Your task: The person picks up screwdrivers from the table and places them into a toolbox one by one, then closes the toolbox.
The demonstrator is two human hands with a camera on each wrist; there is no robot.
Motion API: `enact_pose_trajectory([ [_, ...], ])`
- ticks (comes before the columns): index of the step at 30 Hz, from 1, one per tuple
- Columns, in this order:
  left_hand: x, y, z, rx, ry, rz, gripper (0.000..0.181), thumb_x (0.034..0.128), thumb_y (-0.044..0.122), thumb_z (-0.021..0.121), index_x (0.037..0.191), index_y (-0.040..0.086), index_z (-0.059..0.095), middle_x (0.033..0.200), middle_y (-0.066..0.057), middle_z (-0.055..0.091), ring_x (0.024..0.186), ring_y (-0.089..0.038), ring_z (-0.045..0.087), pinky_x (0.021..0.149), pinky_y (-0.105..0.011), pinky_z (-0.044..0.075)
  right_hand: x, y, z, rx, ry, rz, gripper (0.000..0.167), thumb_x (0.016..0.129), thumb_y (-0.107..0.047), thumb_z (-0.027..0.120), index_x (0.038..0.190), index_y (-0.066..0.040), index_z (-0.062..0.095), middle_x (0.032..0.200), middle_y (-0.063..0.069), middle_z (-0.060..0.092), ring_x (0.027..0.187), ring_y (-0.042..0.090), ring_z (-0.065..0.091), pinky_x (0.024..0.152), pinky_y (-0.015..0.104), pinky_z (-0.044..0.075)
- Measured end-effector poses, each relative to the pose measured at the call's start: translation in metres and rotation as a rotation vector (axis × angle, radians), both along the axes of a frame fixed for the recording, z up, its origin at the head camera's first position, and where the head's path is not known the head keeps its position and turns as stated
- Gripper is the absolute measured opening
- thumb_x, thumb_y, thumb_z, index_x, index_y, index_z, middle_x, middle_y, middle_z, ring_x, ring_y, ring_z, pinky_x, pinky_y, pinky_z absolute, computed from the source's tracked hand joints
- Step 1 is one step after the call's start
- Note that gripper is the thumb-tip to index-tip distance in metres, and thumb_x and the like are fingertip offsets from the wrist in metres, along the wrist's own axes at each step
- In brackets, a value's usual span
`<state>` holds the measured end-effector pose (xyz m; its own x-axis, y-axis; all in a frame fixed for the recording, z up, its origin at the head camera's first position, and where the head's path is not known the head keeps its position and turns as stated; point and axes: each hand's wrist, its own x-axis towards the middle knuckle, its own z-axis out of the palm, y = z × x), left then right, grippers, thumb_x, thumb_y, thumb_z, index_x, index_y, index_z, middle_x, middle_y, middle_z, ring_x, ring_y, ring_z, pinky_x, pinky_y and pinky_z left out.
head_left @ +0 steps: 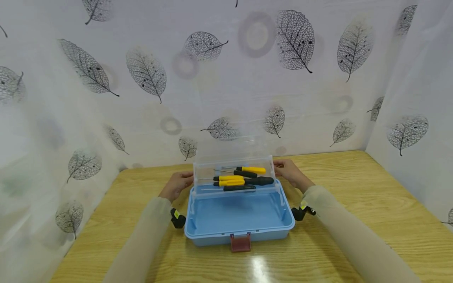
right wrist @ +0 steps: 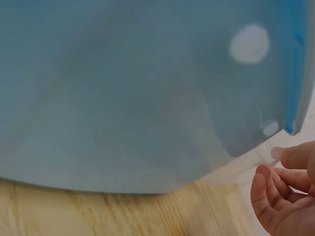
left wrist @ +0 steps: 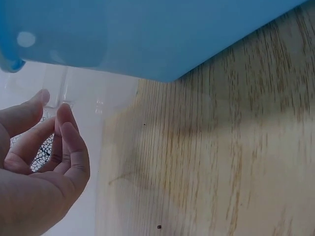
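Observation:
A light blue toolbox point(head_left: 238, 214) stands with its transparent lid point(head_left: 231, 149) up at the back. Over its rear part is a clear plastic tray point(head_left: 205, 173), which holds several screwdrivers point(head_left: 260, 181) with yellow or black handles. My left hand point(head_left: 178, 184) is at the tray's left end; in the left wrist view, its thumb and fingertips point(left wrist: 65, 109) pinch a clear plastic edge. At the opposite end, my right hand point(head_left: 288, 171) pinches clear plastic between thumb and fingers point(right wrist: 263, 189). The box wall partly hides the tray in both wrist views.
A reddish-brown latch point(head_left: 240, 242) hangs down at the toolbox's front. The box rests on a wood-grain table point(head_left: 354, 220). Pale leaf-print sheeting point(head_left: 226, 90) encloses the back and sides. Each wrist wears a small black device point(head_left: 178, 218).

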<state>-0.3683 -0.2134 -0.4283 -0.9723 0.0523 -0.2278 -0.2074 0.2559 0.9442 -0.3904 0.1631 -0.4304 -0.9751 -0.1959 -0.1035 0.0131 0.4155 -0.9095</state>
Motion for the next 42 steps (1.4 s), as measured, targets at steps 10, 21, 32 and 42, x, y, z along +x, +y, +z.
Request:
enact_pose_trajectory([
  [10,-0.001,-0.001,0.001,-0.019,-0.018,0.046,0.042,0.0966,0.007,0.049,0.137,-0.004,0.044,0.144,-0.023,0.039,0.132,-0.036,0.040,0.109,-0.043,0.036,-0.001,0.004,-0.003,-0.013,0.044,-0.004,0.042,0.099,-0.010,0.046,0.135,0.011,0.042,0.127,0.030,0.049,0.091,0.016,0.060,0.090,0.038,0.052],
  [21,-0.001,-0.002,0.001,-0.043,0.017,0.034,0.045,0.0960,0.010,0.051,0.137,-0.005,0.043,0.145,-0.023,0.037,0.134,-0.037,0.037,0.110,-0.047,0.033,0.000,0.006,-0.001,-0.020,0.088,-0.014,0.041,0.096,-0.007,0.048,0.135,0.008,0.045,0.122,0.028,0.052,0.083,0.011,0.061,0.090,0.042,0.052],
  [32,-0.005,0.000,0.000,-0.026,0.039,0.063,0.043,0.0952,0.006,0.051,0.137,-0.003,0.045,0.144,-0.021,0.039,0.134,-0.035,0.037,0.110,-0.045,0.033,-0.001,0.006,0.002,-0.033,0.121,-0.030,0.038,0.096,-0.004,0.047,0.132,0.009,0.047,0.119,0.025,0.053,0.087,0.012,0.060,0.090,0.042,0.052],
  [42,-0.006,0.001,0.003,0.019,0.053,0.076,0.043,0.0957,0.006,0.051,0.137,-0.004,0.044,0.143,-0.021,0.040,0.134,-0.035,0.037,0.111,-0.044,0.032,-0.002,0.006,0.007,-0.031,0.135,-0.051,0.036,0.096,-0.005,0.050,0.128,0.009,0.051,0.119,0.025,0.053,0.085,0.009,0.061,0.092,0.044,0.050],
])
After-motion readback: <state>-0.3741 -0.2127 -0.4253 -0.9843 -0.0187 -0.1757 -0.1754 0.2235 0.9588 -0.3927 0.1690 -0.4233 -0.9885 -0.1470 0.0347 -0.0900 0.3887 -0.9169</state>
